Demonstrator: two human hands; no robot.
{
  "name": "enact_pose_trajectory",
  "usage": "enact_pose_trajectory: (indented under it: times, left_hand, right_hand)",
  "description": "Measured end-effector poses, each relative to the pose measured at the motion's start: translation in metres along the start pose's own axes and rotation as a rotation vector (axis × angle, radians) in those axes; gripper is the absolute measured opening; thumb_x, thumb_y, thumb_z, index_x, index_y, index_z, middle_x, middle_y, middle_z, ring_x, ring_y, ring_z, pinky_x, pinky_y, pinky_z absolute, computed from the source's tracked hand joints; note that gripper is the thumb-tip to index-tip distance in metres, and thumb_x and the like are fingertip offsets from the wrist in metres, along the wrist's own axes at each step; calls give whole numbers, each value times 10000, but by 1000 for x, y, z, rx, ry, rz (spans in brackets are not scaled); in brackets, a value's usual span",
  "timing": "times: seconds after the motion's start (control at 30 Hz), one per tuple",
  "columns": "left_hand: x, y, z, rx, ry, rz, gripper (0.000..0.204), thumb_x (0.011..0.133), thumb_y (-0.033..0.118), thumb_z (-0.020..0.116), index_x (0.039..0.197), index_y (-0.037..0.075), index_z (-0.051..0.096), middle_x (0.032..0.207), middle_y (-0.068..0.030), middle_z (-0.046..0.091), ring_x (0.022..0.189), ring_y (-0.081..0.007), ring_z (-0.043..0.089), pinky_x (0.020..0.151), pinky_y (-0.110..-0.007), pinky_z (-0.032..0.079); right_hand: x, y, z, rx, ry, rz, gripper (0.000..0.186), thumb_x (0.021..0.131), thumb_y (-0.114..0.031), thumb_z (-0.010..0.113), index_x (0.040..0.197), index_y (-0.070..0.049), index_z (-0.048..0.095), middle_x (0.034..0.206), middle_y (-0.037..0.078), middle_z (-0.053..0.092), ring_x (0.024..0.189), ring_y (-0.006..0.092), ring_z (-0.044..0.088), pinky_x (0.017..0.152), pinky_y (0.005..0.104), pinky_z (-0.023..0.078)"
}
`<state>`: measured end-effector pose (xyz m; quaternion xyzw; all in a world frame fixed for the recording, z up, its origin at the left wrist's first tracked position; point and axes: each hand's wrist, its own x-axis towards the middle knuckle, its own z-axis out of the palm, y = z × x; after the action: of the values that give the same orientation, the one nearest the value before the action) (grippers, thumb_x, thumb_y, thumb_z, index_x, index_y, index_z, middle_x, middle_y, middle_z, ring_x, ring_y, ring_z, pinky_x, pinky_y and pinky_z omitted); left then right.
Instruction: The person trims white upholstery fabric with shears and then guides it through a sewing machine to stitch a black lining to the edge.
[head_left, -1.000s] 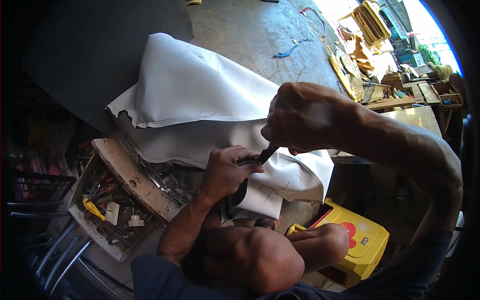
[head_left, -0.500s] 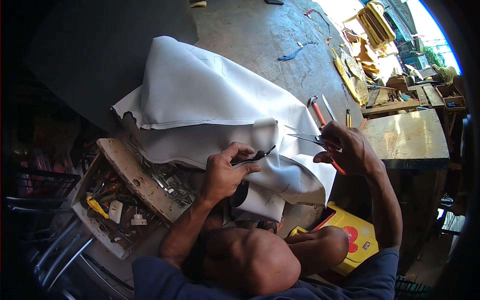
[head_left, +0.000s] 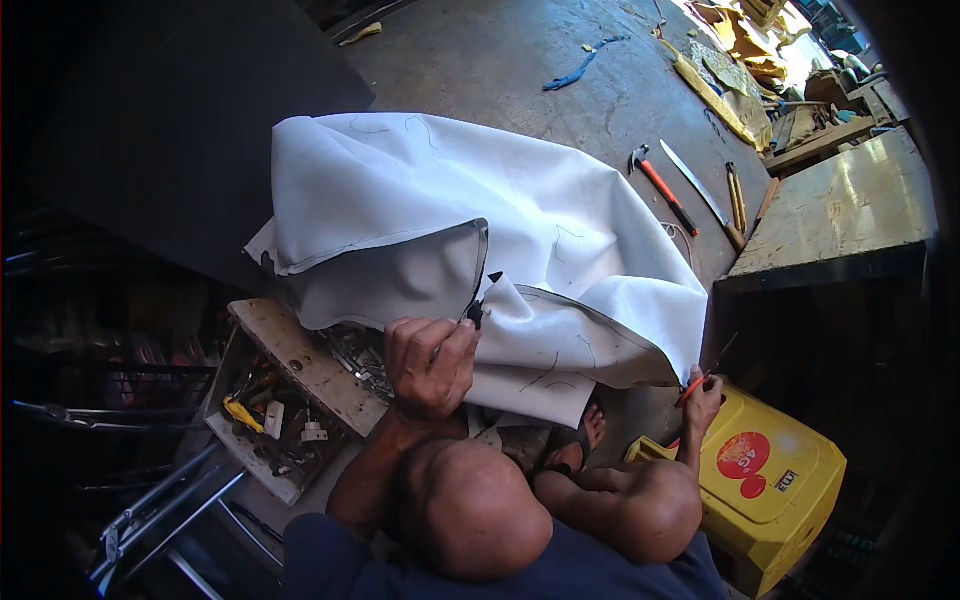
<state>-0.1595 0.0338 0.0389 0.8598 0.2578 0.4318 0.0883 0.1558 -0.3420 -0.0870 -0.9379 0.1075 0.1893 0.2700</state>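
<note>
A large sheet of white, leather-like material (head_left: pixel 400 170) with stitched edges and pen marks lies bunched on the worn grey work surface (head_left: pixel 470 70). Near its middle, my left hand (head_left: pixel 430 365) is closed on an edge of the sheet beside a small black piece (head_left: pixel 475 313). At the sheet's lower right corner my right hand (head_left: pixel 700 398) grips scissors with orange handles (head_left: pixel 690 388), the blades pointing up. A claw hammer with an orange handle (head_left: pixel 668 192), a long blade (head_left: pixel 695 182) and slim wooden-handled tools (head_left: pixel 737 195) lie at the right.
An open wooden drawer (head_left: pixel 300 370) of tools sits at lower left, near metal tubes (head_left: pixel 180 515). A yellow plastic stool (head_left: pixel 790 470) stands at lower right beside my bent knees. A bench (head_left: pixel 830 200) and piles of scraps (head_left: pixel 760 50) fill the right.
My right hand has moved down and right with the scissors, away from my left hand. The sheet's middle is rearranged, showing a dark-edged gap. My left hand sits slightly lower and farther left.
</note>
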Motion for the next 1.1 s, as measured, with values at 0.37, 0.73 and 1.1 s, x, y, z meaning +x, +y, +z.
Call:
enact_pose_trajectory:
  times: [0.37,0.73,1.1]
  left_hand:
    - [53,37,-26,-383,-150,-175,200,807,76,892,929,54,735,779,-48,657,601,-187,592,519,-330,476]
    - [-13,9,3,-870,-911,-901,196,923,174,804,1007,5,752,947,-60,683,799,-114,618,738,-290,503]
    - [-87,-30,36,-459,-866,-640,165,874,183,769,930,42,706,909,-158,646,858,-320,654,778,-441,529]
  right_hand:
    - [-119,140,5,-131,-416,271,327,955,-176,782,1176,-19,599,908,64,659,637,163,616,613,279,544]
    - [-48,-58,-56,387,16,-388,318,951,-124,775,1191,-23,593,990,71,666,658,176,624,643,289,567]
    - [-61,-174,-19,-148,-631,-1109,320,879,-105,700,1139,-53,521,969,162,658,860,385,662,703,483,521]
